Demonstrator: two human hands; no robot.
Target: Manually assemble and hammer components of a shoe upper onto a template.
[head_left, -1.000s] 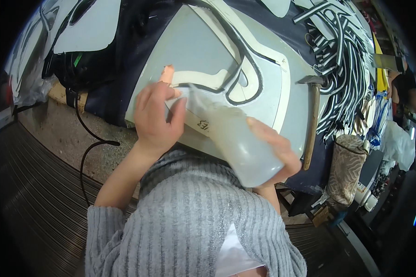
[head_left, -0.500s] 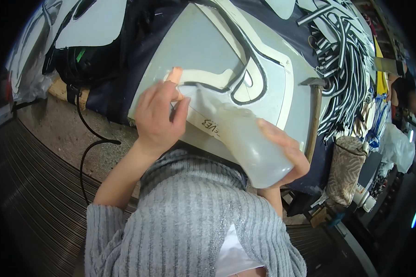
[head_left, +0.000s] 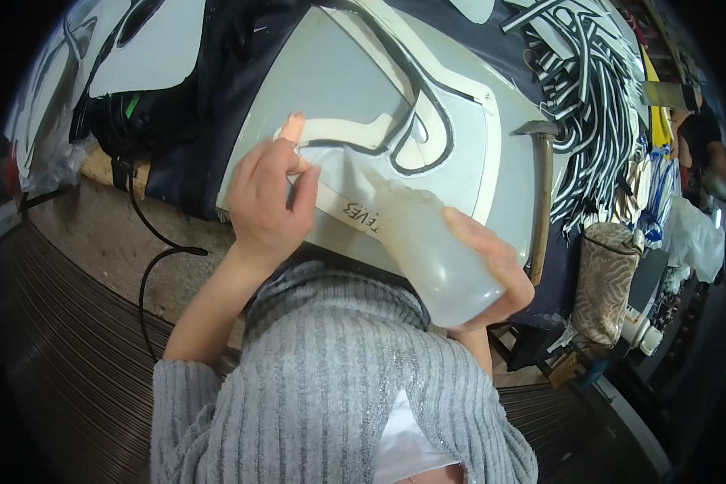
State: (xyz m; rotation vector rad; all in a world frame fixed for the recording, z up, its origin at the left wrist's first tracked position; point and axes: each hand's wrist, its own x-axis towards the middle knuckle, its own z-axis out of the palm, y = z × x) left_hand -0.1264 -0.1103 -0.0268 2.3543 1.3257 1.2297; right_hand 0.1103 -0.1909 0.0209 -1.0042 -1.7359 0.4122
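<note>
My right hand [head_left: 498, 270] is wrapped around a cloudy, translucent plastic squeeze bottle [head_left: 448, 262]. The bottle is tilted, its tapered nozzle [head_left: 357, 171] directed up and left at a black strip [head_left: 347, 148]. That strip curves beside a cream band [head_left: 335, 129] on a pale panel [head_left: 460, 181]. At the band's left end is my left hand [head_left: 266, 194], its fingers bent and thumb tip close to a fingertip. Orange wraps [head_left: 293, 127] show at the fingers. Whatever lies between those fingertips is hidden.
A wooden-handled hammer [head_left: 543, 210] lies on the panel's right side. Beyond it is a heap of black-and-white strips [head_left: 597, 121]. A patterned pouch [head_left: 607, 282] and a clear plastic bag [head_left: 694, 246] sit at right. A black cable [head_left: 165, 242] hangs at left.
The view has shifted slightly, so the panel sits a little further left and higher. Both hands keep nearly the same pose, and the bottle stays in my right hand.
</note>
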